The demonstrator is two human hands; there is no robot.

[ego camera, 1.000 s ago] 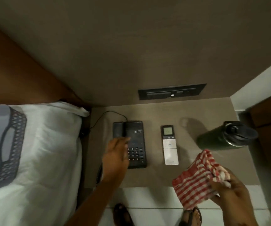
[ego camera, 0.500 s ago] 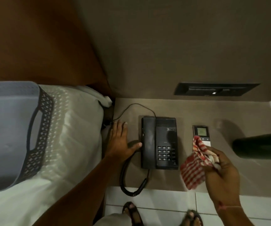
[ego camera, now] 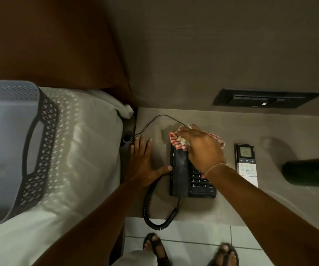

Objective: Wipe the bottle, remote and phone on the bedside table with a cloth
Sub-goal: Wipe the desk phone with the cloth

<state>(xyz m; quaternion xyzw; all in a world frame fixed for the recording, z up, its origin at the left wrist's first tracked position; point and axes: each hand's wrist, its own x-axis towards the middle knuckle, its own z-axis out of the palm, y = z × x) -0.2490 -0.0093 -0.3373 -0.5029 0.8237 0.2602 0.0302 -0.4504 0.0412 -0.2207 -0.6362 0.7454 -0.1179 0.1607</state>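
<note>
A black corded phone lies on the brown bedside table. My right hand presses a red-and-white checked cloth onto the phone's far end, over the handset. My left hand lies flat on the table left of the phone, fingers spread, thumb touching the phone's left edge. A white remote with a small screen lies right of the phone. The dark green bottle stands at the right edge, partly cut off.
A bed with white linen borders the table on the left, with a grey plastic basket on it. A dark switch panel sits in the wall behind. The phone's coiled cord hangs over the table's front edge. My sandalled feet stand on white tiles.
My right hand has carried the cloth left from beside the remote onto the phone's far end. My left hand stays flat beside the phone. The view has come closer.
</note>
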